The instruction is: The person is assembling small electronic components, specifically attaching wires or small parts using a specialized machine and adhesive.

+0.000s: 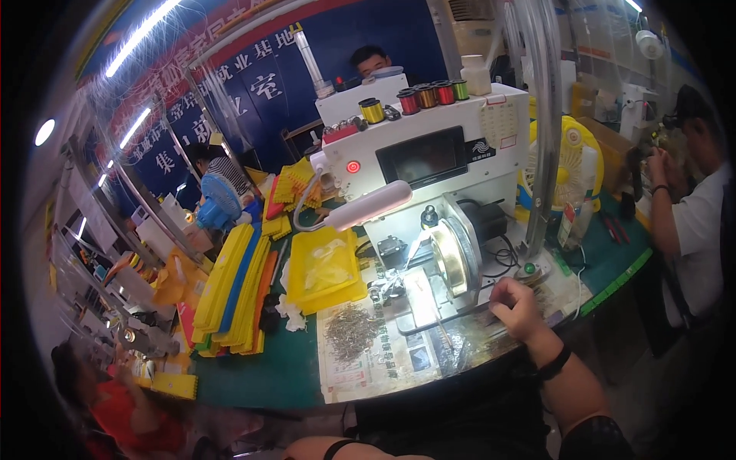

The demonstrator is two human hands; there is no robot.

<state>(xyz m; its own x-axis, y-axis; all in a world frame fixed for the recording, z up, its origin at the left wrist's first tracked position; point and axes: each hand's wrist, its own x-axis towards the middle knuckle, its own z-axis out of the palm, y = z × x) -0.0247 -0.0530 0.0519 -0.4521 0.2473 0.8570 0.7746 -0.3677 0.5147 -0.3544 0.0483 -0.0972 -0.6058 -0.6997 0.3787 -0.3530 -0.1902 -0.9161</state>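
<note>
My right hand (517, 308) is raised beside the bench edge, right of a white tabletop machine (349, 165). Its fingers are curled in with thumb and forefinger close together; whatever they may hold is too small to make out. A metal wheel (449, 261) on the machine is just left of this hand, lit by a white lamp (372, 205). A green button (529, 268) lies beyond the knuckles. Only the back and banded wrist of my left hand (307, 447) show at the lower edge, low over my lap, with its fingers hidden. Small thin metal pieces (353, 333) lie heaped on newspaper (345, 382).
A yellow tray (356, 293) and stacked yellow foam strips (230, 280) stand left of the machine. Thread spools (371, 111) line its top. Rightward are a metal post (546, 153), a yellow fan (566, 172) and red-handled pliers (613, 228). Co-workers sit right, left and behind.
</note>
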